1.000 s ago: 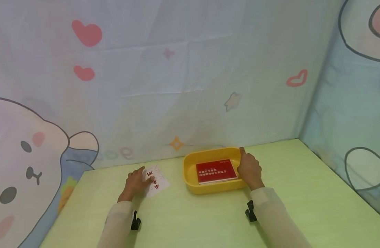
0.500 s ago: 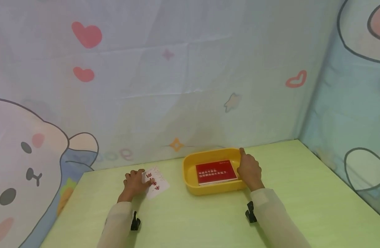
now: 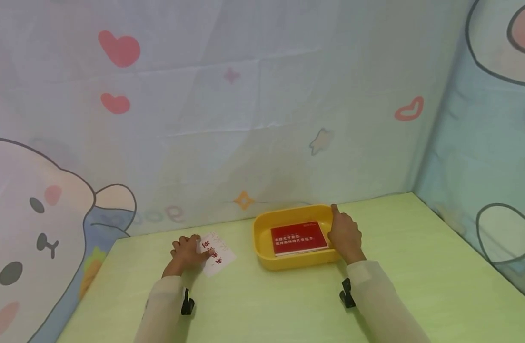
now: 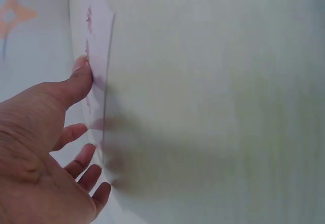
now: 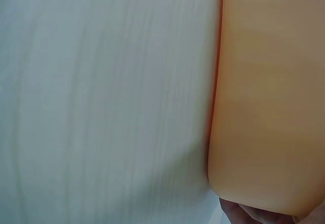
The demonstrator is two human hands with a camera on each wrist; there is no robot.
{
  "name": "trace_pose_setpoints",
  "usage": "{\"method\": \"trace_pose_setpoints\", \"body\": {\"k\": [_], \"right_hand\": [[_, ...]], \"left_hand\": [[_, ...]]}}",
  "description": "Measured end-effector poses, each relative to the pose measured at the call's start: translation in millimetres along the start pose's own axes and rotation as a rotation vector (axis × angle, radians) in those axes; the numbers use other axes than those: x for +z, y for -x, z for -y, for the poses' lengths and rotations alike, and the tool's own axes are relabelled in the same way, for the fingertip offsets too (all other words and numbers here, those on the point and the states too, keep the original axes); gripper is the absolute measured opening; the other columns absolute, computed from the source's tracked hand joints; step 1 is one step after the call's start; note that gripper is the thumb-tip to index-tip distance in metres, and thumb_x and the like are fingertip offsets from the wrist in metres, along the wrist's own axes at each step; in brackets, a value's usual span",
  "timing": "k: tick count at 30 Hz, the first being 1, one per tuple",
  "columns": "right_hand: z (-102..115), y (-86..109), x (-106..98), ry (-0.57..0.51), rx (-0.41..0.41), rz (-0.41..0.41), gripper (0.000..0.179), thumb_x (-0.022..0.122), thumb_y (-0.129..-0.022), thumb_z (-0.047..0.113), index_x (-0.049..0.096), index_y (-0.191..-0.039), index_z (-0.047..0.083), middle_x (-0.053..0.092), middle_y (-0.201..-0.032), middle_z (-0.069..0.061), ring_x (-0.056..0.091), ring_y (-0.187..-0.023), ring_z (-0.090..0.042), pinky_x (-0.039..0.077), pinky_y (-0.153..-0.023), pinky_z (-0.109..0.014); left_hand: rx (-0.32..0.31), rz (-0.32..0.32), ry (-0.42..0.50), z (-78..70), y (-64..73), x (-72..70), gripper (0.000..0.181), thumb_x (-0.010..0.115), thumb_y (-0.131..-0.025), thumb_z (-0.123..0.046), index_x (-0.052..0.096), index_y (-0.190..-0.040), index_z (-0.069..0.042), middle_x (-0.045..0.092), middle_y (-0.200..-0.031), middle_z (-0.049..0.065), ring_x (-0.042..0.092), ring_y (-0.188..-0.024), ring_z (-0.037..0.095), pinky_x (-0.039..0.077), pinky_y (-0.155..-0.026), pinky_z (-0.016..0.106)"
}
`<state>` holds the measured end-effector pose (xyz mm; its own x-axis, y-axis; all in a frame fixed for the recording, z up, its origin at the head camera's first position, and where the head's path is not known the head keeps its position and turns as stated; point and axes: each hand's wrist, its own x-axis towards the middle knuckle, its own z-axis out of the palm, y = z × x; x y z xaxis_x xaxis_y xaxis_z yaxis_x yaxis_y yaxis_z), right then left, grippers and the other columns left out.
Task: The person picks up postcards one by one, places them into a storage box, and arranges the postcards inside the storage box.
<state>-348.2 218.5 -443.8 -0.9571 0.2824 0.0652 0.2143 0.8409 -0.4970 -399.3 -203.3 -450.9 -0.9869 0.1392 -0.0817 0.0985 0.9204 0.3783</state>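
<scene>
My left hand lies at the left edge of a white card with red writing, flat on the table. In the left wrist view the thumb rests on the face of the card, and the other fingers spread loosely by its edge. My right hand grips the right end of a yellow plastic tray. Inside the tray lies a red booklet-like card with white writing. The right wrist view has the tray's side wall large, with curled fingers at its end.
The pale green table meets a cloth backdrop with cartoon prints along its back edge. More printed cloth hangs on the right. Black clip-like mounts sit at both cuffs.
The white card has turned slightly and shifted a little toward the right and the front. My left fingers have drawn in slightly. The right hand, tray and red card have stayed in place.
</scene>
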Motion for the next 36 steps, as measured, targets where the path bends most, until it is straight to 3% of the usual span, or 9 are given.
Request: {"method": "trace_pose_setpoints", "body": {"k": [6,17,23,26,31,36], "right_hand": [[1,0.5,0,0.004,0.006,0.006,0.072,0.064,-0.091,0.004,0.029,-0.154,0.005,0.059,-0.124,-0.029,0.066,-0.091,-0.039,0.057,-0.078,-0.059],[1,1.5,-2,-0.005,0.006,0.003,0.073,0.063,-0.090,0.004,0.028,-0.154,0.006,0.059,-0.122,-0.028,0.066,-0.090,-0.039,0.057,-0.078,-0.059],[-1,0.8,0,-0.015,-0.004,0.010,0.072,0.062,-0.091,0.004,0.028,-0.154,0.005,0.059,-0.123,-0.028,0.064,-0.085,-0.036,0.058,-0.076,-0.057],[-1,1.8,0,-0.025,-0.023,0.000,0.071,0.061,-0.091,0.003,0.029,-0.154,0.005,0.060,-0.119,-0.028,0.063,-0.078,-0.034,0.058,-0.068,-0.054],[0,3.0,-2,-0.015,-0.012,-0.012,0.072,0.063,-0.090,0.003,0.030,-0.154,0.005,0.060,-0.118,-0.028,0.064,-0.080,-0.035,0.058,-0.070,-0.056],[1,3.7,-2,-0.006,-0.007,-0.002,0.072,0.063,-0.090,0.004,0.029,-0.154,0.005,0.060,-0.119,-0.028,0.065,-0.084,-0.037,0.058,-0.073,-0.057]], "left_hand": [[-0.042,0.026,0.004,-0.2,-4.1,-0.6,0.076,0.070,-0.090,-0.045,0.041,-0.142,0.001,0.035,-0.134,0.043,0.029,-0.123,0.058,0.032,-0.099,0.065],[-0.101,0.008,0.091,-7.2,-1.5,-4.4,0.075,0.079,-0.082,-0.039,0.046,-0.133,0.005,0.040,-0.126,0.039,0.038,-0.116,0.053,0.037,-0.098,0.060],[-0.058,-0.026,0.059,-3.2,0.1,-2.1,0.072,0.078,-0.082,-0.037,0.045,-0.126,0.010,0.042,-0.121,0.039,0.040,-0.114,0.053,0.039,-0.097,0.060],[-0.023,-0.048,0.058,-0.2,-0.6,-1.2,0.072,0.079,-0.082,-0.034,0.044,-0.123,0.013,0.047,-0.120,0.037,0.042,-0.114,0.055,0.040,-0.096,0.061],[-0.018,-0.060,0.065,1.2,-4.2,1.0,0.078,0.077,-0.083,-0.036,0.041,-0.132,0.012,0.051,-0.125,0.036,0.044,-0.118,0.056,0.040,-0.098,0.063],[-0.039,-0.040,0.048,3.7,-5.4,4.6,0.082,0.067,-0.090,-0.040,0.032,-0.147,0.008,0.037,-0.140,0.042,0.033,-0.130,0.061,0.031,-0.105,0.070]]}}
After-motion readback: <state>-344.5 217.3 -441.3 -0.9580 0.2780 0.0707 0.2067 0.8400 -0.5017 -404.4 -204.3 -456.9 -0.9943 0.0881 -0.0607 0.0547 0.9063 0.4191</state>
